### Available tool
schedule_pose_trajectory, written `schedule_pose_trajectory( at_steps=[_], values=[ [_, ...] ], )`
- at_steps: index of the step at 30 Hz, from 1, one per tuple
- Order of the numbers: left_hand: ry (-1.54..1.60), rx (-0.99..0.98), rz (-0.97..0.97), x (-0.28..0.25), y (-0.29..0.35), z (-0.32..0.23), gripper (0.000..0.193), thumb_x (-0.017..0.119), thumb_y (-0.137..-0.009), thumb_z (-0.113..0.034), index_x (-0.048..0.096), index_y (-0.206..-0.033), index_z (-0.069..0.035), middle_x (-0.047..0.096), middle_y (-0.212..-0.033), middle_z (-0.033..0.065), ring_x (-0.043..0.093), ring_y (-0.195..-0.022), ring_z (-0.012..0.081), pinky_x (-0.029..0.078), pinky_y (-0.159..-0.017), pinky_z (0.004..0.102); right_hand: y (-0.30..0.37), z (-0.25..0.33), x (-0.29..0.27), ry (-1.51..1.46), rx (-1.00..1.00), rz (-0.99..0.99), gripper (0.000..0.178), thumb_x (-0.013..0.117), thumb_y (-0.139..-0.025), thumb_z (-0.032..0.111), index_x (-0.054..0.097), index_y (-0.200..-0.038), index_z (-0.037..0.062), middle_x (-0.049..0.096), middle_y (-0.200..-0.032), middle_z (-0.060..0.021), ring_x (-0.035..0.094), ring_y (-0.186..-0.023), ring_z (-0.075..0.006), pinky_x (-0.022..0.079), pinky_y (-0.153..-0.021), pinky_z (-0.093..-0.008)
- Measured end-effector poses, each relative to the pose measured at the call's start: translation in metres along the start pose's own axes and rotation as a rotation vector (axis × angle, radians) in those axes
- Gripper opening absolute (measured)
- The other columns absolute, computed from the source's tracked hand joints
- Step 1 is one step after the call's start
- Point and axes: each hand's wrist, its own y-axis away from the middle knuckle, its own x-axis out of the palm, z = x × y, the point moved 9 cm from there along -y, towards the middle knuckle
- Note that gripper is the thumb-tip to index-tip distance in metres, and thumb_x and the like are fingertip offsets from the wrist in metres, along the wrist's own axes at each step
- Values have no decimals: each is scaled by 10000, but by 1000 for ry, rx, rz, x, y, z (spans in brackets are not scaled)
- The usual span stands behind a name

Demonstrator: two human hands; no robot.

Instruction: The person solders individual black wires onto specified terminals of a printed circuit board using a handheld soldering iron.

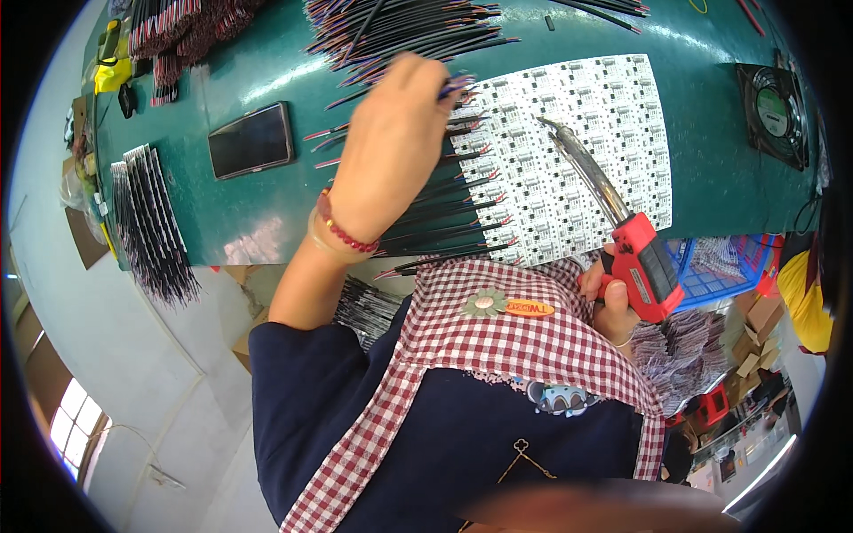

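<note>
My left hand (pixel 395 142) is closed, its fingertips pinching a dark cable (pixel 456 86) by the upper left edge of a white circuit board sheet (pixel 569 151). Several black cables (pixel 444 235) with coloured wire ends lie along the sheet's left edge, partly under my left hand and wrist. Whether each one is joined to the board I cannot tell. My right hand (pixel 613 311) grips a red soldering iron (pixel 641 271) at the table's near edge. Its metal tip (pixel 544 122) points up and left over the middle of the sheet. Small dark parts cover the board in rows.
A thick pile of black cables (pixel 400 31) lies beyond my left hand. On the left are a phone (pixel 251 140) and a bundle of strips with wires (pixel 151 226) overhanging the green table (pixel 240 213). A black fan (pixel 773 114) stands right, above a blue basket (pixel 724 271).
</note>
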Motion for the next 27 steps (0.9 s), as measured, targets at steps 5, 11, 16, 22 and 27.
schedule_pose_trajectory(
  at_steps=[5, 11, 16, 22, 27],
  values=[
    [225, -94, -284, -46, 22, -13, 180, 666, -746, 36, 590, -905, -3, 535, -748, 89, 561, -648, 236, 455, -589, 306, 2, 2, -4, -92, 50, -4, 500, 617, -851, 425, 547, -1075, -16, 548, -713, -48, 494, -611, -117, 396, -533, -255],
    [220, -192, 5, 21, 26, -2, 191, 714, -695, -64, 599, -838, -12, 639, -823, 141, 624, -707, 325, 491, -621, 379, 2, -11, -3, -53, 61, 103, 688, 598, -853, 496, 444, -1226, -62, 507, -655, -63, 475, -565, -138, 446, -596, -307],
    [78, -138, -19, 27, 22, -7, 183, 716, -707, -99, 613, -823, 0, 631, -800, 154, 612, -707, 346, 480, -621, 389, -1, -10, 0, -92, 100, 65, 544, 627, -814, 534, 580, -878, -4, 561, -713, -58, 518, -623, -132, 421, -560, -275],
    [53, -174, 6, 27, 21, -6, 206, 720, -722, -146, 621, -796, 18, 615, -754, 173, 593, -677, 361, 459, -603, 384, 3, -19, -4, -23, 118, 59, 683, 591, -866, 487, 439, -1251, -56, 517, -666, -59, 468, -556, -127, 431, -580, -287],
    [95, -177, 12, 27, 18, 2, 206, 718, -714, -148, 618, -755, 28, 593, -711, 182, 570, -633, 358, 444, -582, 378, 1, -18, 4, -13, 75, 77, 622, 610, -872, 427, 452, -1255, -37, 517, -669, -47, 458, -556, -114, 413, -561, -278]
  ],
)
